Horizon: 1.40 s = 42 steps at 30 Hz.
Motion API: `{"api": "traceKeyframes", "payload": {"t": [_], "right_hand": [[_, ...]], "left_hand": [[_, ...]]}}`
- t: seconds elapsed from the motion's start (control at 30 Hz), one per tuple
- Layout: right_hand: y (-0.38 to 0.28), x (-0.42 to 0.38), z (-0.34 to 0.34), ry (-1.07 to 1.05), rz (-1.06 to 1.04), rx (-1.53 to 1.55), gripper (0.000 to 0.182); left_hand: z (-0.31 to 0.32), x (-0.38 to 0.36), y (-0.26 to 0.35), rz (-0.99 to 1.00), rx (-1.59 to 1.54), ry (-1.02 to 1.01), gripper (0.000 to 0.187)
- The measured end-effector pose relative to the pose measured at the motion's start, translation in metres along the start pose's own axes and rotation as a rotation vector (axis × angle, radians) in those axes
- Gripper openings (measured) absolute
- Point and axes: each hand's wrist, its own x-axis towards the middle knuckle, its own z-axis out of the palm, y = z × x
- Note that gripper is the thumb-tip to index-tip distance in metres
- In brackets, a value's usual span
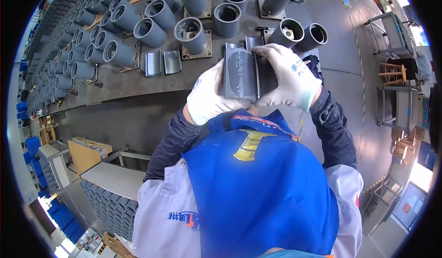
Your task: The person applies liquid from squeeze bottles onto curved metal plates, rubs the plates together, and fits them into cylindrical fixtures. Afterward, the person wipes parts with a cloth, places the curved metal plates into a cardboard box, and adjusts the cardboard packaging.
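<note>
Both hands wear white gloves and hold a stack of grey curved shell pieces (240, 74) upright in front of my chest. My left hand (209, 97) grips the stack from the left and below. My right hand (287, 76) wraps over its top and right side. The inner hollow of the front piece faces the camera. Just beyond the stack, two grey cylinders (285, 30) lie on their sides on the workbench (133, 81).
The dark metal workbench carries many grey cylinders (191, 32), some on square base plates, and two loose curved shells (162, 62). A long row of cylinders (69, 55) runs along the left. Stacked tubes (108, 205) fill a bin at lower left. Metal carts (391, 32) stand at right.
</note>
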Motion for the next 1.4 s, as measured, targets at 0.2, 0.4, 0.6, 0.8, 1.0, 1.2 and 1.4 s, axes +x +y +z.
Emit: {"api": "traceKeyframes", "payload": {"t": [0.2, 0.4, 0.6, 0.8, 1.0, 1.2, 1.4], "right_hand": [[-0.007, -0.004, -0.024, 0.134, 0.101, 0.333, 0.106], [-0.004, -0.001, -0.014, 0.046, -0.218, 0.014, 0.104], [0.012, -0.027, 0.029, 0.525, 0.207, 1.265, 0.104], [0.041, -0.033, -0.023, 0.192, 0.117, 0.768, 0.106], [0.055, -0.046, -0.042, 0.008, 0.005, 0.164, 0.107], [0.088, -0.072, -0.018, 0.195, 0.111, 1.025, 0.111], [0.111, -0.088, -0.011, 0.521, 0.154, 1.879, 0.114]], "left_hand": [[0.024, 0.014, -0.008, 0.115, 0.214, -0.035, 0.094], [0.038, 0.022, -0.009, 0.106, 0.208, -0.108, 0.092], [0.076, 0.015, 0.005, -0.028, -0.759, 0.219, 0.082], [0.045, 0.039, 0.036, 0.022, 0.280, -0.062, 0.088], [0.067, 0.058, 0.032, 0.057, 0.510, -0.143, 0.082], [0.116, 0.066, -0.002, 0.044, 0.224, 0.084, 0.079], [0.142, 0.075, 0.010, -0.160, -0.246, 0.366, 0.074]]}}
